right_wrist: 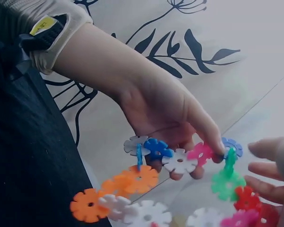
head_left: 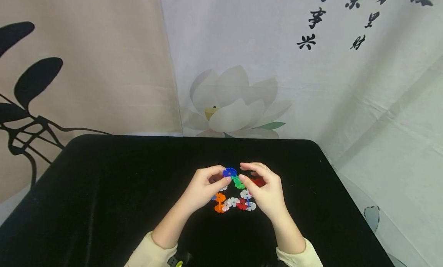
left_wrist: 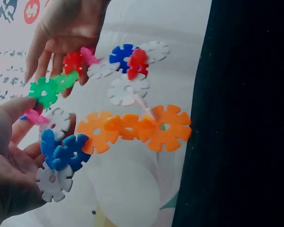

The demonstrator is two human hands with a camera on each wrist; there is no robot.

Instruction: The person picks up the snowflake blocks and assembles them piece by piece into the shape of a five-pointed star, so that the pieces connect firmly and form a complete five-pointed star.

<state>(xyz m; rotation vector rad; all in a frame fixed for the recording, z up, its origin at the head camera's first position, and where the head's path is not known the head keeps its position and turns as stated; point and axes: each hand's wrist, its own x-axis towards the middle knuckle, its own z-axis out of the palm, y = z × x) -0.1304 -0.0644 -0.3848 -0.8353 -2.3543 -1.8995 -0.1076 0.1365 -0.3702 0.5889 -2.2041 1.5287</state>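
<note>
A loop of interlocking plastic snowflake discs, in several colours, hangs between the two hands. My left hand (head_left: pixel 203 187) pinches the blue disc (head_left: pixel 229 172) at the loop's far side with thumb and fingers. Linked to that disc is a green disc (right_wrist: pixel 228 185), followed by red discs (left_wrist: pixel 74 62) on the right side. My right hand (head_left: pixel 268 186) has its thumb and fingers spread apart, with its fingers behind the red discs in the left wrist view. Orange discs (left_wrist: pixel 167 127) and white discs (head_left: pixel 233 202) form the side nearest the body.
The black-covered table (head_left: pixel 131 174) lies beneath the hands. Behind it hangs a pale curtain (head_left: pixel 311 94) printed with a lotus, dark leaves and characters. A dark wrist strap (right_wrist: pixel 54 35) with a yellow patch circles the left sleeve.
</note>
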